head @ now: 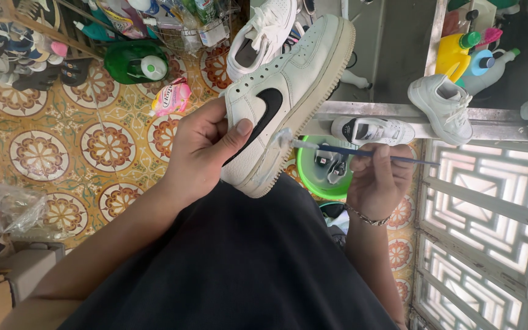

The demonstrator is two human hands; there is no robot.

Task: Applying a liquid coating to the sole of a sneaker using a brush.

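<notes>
Fingers of the left hand (pixel 200 153) clamp the white sneaker (pixel 285 101) by its heel, tilting it sole-edge outward above the lap, so the blue brush (pixel 362 153) pinched in the closed right hand (pixel 379 180) reaches the soapy rubber rim.

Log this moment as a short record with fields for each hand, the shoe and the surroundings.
left hand: left hand grips the heel end of a white sneaker with a black side mark
right hand: right hand holds a blue-handled toothbrush, bristles at the sole edge
sole: foam near the heel
below: green basin on patterned floor tiles
nearby: small white shoe on a metal ledge
</notes>
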